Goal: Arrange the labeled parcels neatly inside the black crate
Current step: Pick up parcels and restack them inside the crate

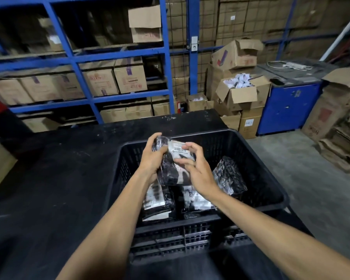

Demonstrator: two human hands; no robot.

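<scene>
A black slatted crate [271, 190] stands on the black table, right of centre. Above its middle I hold a black-and-white plastic parcel [173, 170] with a white barcode label facing up. My left hand [153, 158] grips its left edge, thumb on the label. My right hand [196, 168] rests on its right side with fingers spread over it. Inside the crate lie two parcels side by side near the front, the left one [157, 201] and the right one [196, 201]. A third parcel [228, 174] leans tilted toward the right wall.
The black table [49, 178] stretches to the left and behind the crate. Blue shelving [73, 61] with cardboard boxes fills the back. Open cartons [240, 91], a blue cabinet [289, 106] and flattened cardboard [339, 142] stand on the floor at right.
</scene>
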